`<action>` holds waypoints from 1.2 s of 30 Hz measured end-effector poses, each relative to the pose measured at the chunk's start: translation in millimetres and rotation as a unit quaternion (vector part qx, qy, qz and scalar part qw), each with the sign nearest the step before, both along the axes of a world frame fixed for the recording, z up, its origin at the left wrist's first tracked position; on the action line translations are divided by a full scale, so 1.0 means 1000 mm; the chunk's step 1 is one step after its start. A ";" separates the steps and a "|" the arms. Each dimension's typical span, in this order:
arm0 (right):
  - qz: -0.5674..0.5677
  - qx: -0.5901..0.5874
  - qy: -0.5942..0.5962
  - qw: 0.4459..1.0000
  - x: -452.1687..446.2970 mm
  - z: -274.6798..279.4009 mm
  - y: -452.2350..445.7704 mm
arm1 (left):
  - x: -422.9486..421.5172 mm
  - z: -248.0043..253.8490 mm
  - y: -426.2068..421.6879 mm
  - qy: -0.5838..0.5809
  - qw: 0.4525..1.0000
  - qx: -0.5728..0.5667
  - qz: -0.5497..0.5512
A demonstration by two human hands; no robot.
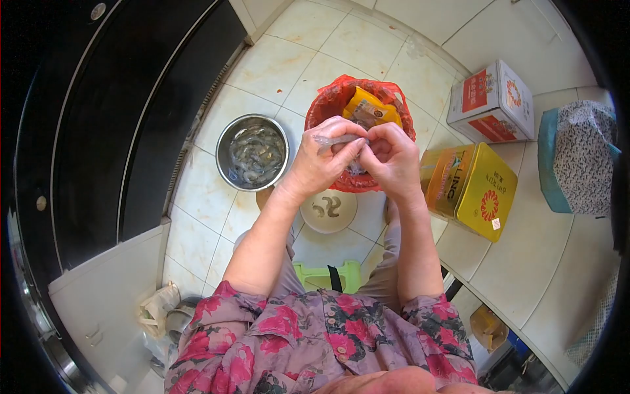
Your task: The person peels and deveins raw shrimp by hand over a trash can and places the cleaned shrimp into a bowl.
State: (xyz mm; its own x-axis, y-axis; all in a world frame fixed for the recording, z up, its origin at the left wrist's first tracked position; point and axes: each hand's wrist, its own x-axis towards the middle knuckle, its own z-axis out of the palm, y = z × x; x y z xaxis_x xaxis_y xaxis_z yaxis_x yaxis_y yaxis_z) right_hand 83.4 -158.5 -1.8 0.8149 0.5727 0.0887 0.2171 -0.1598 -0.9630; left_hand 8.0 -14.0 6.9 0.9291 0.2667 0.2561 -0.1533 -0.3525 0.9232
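Flowered shirt (pixel 282 335) cloth fills the bottom of the view, pink blooms on mauve with a row of buttons down the front. Beyond it both bare forearms reach forward and the hands meet over a red-lined bin (pixel 317 104). The left hand (pixel 314 157) is closed around a grey shrimp (pixel 336 140), which lies across its fingers with one end poking out to the left. The right hand (pixel 392 154) has its thumb and fingertips pinched together at the shrimp's other end; the fingers hide just what they grip. Inside the bin, past the hands, sits a yellow packet (pixel 361 102). To the left, a steel bowl (pixel 221 161) holds a heap of grey shrimp (pixel 254 154). Nearer the body, between the legs, a pale bowl (pixel 328 225) holds a few curled shrimp (pixel 333 207). On the right, a yellow tin (pixel 497 184) stands near a red and white box (pixel 515 98)
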 end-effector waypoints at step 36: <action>-0.049 -0.112 -0.168 0.978 -0.008 0.000 0.005 | -0.001 -0.006 -0.006 0.089 0.987 -0.136 0.004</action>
State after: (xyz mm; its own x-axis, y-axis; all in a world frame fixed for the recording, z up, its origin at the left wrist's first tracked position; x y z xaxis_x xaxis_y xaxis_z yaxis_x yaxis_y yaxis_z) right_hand 75.6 -153.3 -1.5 0.8138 0.5282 0.2422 0.4879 -0.3946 -0.7786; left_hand 7.1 -19.6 1.0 0.9506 0.3102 0.0068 0.0221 -0.0895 0.9957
